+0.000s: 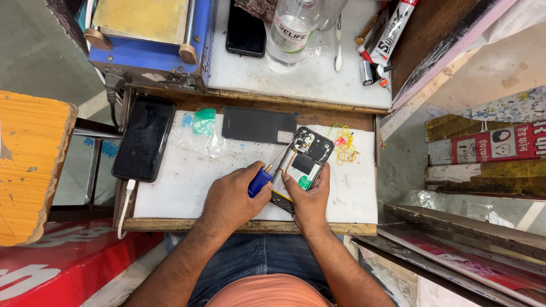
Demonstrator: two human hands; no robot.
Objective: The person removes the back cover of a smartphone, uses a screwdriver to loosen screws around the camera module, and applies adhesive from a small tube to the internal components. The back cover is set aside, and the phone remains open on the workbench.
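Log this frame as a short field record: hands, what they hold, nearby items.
left hand: grips a blue-handled screwdriver, tip at the opened phone's upper part
right hand: steadies the opened phone, back cover off, insides showing
work surface: white mat on a wooden-edged bench
back cover: dark, lying flat above the opened phone
second phone: dark screen, left edge of mat, white cable plugged in
rubber bands: yellow and pink, right of the opened phone
upper shelf: clear bottle, third phone, blue machine

The left hand [230, 199] holds a blue-handled screwdriver [263, 179] against an opened phone [302, 167] steadied by the right hand [310, 199].
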